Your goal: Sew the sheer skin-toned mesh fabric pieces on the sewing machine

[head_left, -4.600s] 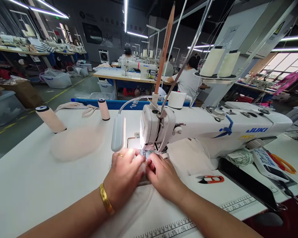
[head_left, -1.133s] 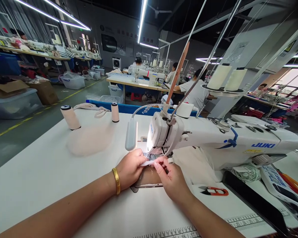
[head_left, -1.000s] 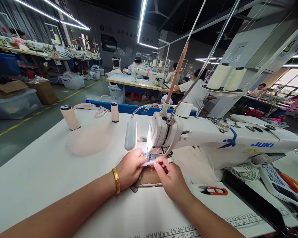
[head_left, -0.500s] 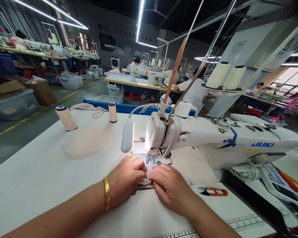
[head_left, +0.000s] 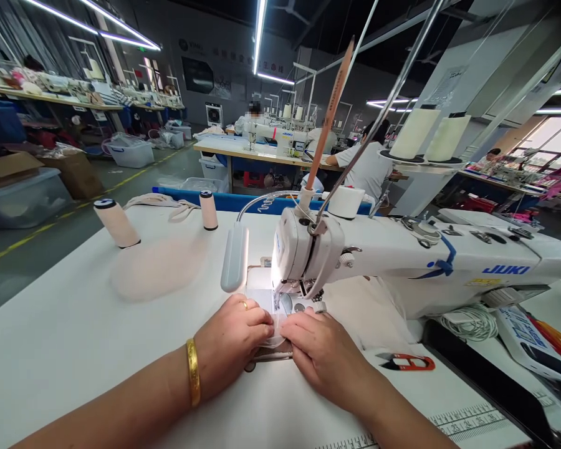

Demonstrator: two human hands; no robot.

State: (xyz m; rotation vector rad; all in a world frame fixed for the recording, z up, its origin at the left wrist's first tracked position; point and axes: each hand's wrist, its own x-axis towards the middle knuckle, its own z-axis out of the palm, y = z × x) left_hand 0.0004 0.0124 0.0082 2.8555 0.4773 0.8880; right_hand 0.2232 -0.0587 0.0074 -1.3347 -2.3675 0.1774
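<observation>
A small piece of thin, pale fabric point(head_left: 277, 333) lies at the needle area of a white sewing machine point(head_left: 299, 249). My left hand point(head_left: 236, 337) grips its left side, fingers curled and thumb pressed inward. On the other side my right hand point(head_left: 322, 349) pinches the fabric's right edge, close to the left fingertips. The presser foot point(head_left: 277, 302) stands just beyond the fingers, lit by the machine's light. Much of the fabric is hidden under both hands. A lamp with a grey housing point(head_left: 235, 259) hangs to the left of the machine head.
Thread snips point(head_left: 407, 362) with orange handles lie right of my right hand, near a black tray point(head_left: 486, 386). Two peach thread cones point(head_left: 116, 223) and a sheer pale fabric piece point(head_left: 156, 268) are at the left. More pale fabric point(head_left: 367, 308) lies under the machine arm.
The view has shifted slightly. Both hands stay at the needle area with the fabric between them; the left fingers look a little flatter.
</observation>
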